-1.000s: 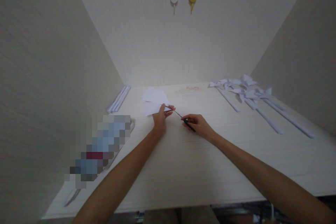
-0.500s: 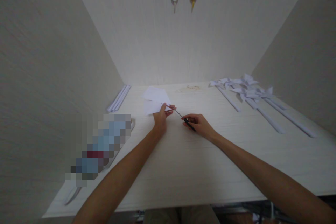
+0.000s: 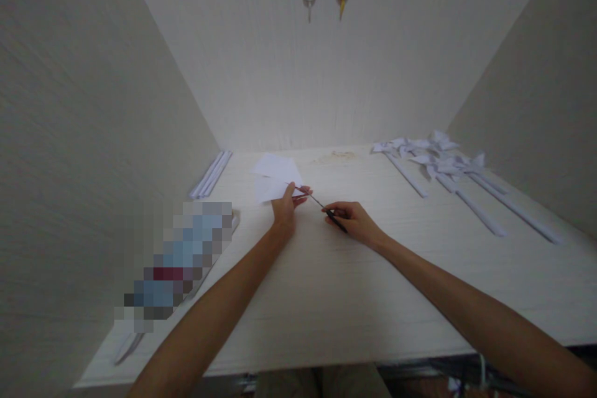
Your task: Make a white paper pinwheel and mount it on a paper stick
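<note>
Left hand (image 3: 285, 210) pinches the near edge of a white paper sheet (image 3: 275, 177), which lies on the table (image 3: 326, 286) just beyond the fingers, towards the back wall. A second sheet seems to lie under or behind it; where one ends and the other begins is hard to make out.

Right hand (image 3: 351, 221) is closed around the dark handles of a pair of scissors (image 3: 326, 210). The scissors' long axis runs on a slant from the right hand up and leftward, the thin blades pointing at the left fingertips and the paper's edge. Blade tips meet the paper right at the left thumb; whether they are parted or closed is too fine to tell.

So the paper sits ahead and left of both hands, the left hand on it, the right hand a little apart and reaching it only through the blades.

Far right: a cluster of folded paper pinwheels (image 3: 438, 161) on long sticks, well apart. Far left by the wall: a few white strips (image 3: 211, 175). A pixelated patch hides whatever sits at the table's left.
</note>
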